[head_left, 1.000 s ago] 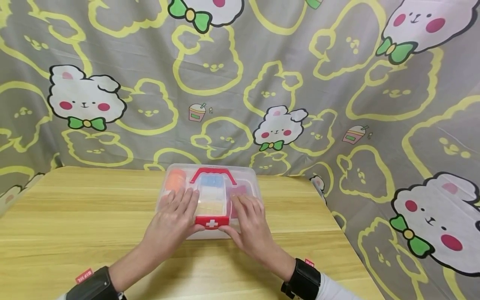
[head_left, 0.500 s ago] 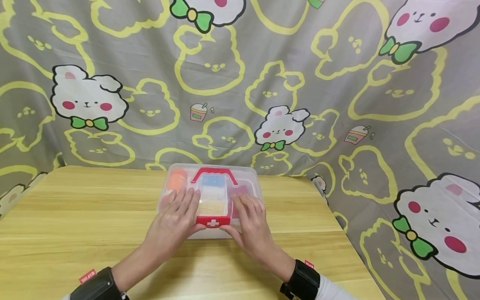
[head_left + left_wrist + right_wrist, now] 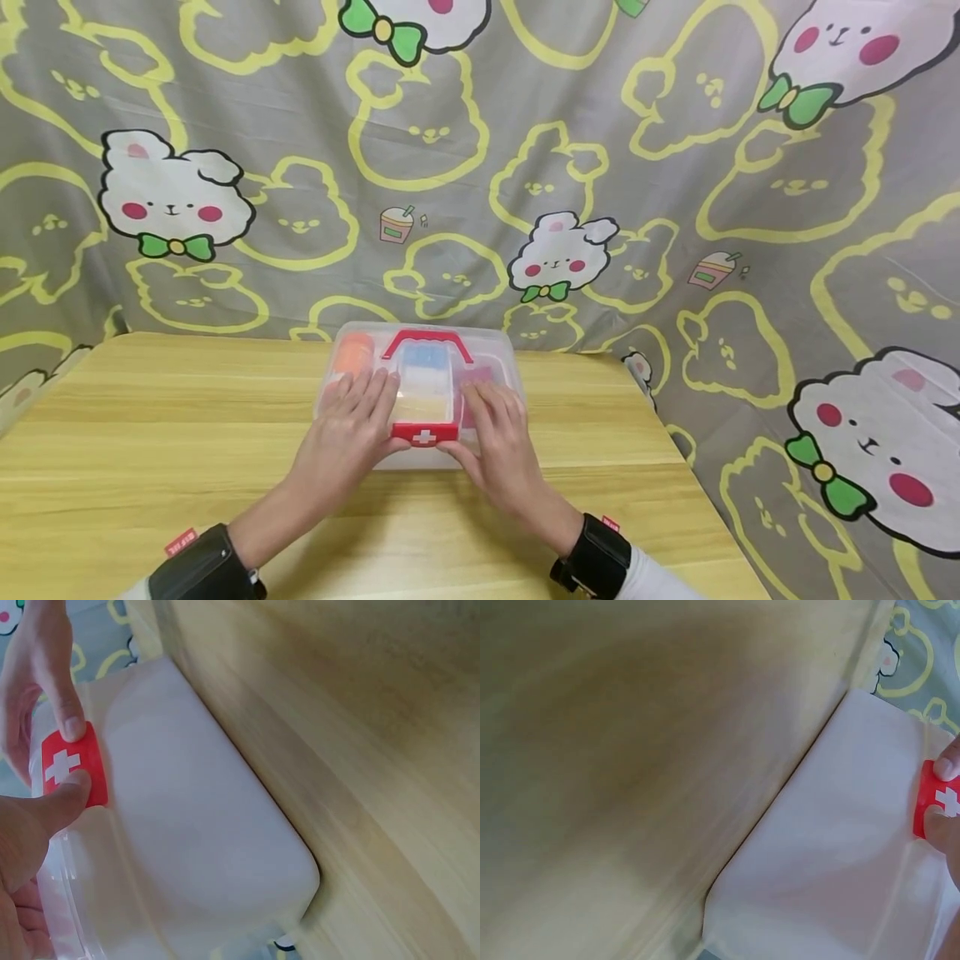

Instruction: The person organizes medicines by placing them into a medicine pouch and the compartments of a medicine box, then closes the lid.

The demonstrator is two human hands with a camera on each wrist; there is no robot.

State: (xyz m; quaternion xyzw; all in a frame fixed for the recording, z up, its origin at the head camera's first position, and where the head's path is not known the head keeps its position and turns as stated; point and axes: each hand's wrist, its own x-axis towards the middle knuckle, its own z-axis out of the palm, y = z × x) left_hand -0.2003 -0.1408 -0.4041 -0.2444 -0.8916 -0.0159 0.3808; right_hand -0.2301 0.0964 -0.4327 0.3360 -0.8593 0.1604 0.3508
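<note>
A clear plastic first-aid box (image 3: 491, 343) sits on the wooden table with its lid down. On the lid is a red handle (image 3: 427, 336), and at the front edge a red latch (image 3: 424, 434) with a white cross. My left hand (image 3: 347, 427) rests on the left part of the lid, fingers extended, thumb pressing the latch. From the other side my right hand (image 3: 504, 442) lies on the lid with its thumb on the latch too. Both thumbs show on the red latch (image 3: 96, 761) in the left wrist view.
Through the lid show orange rolls (image 3: 354, 354) on the left, blue, white and yellow items (image 3: 423, 383) in the middle and a dark pink item (image 3: 478, 408) on the right. A patterned curtain (image 3: 442, 108) hangs behind the wooden table (image 3: 187, 417).
The box and latch have shifted slightly away from me in the last half second, with both hands staying on them. Before that, hands and box held nearly still.
</note>
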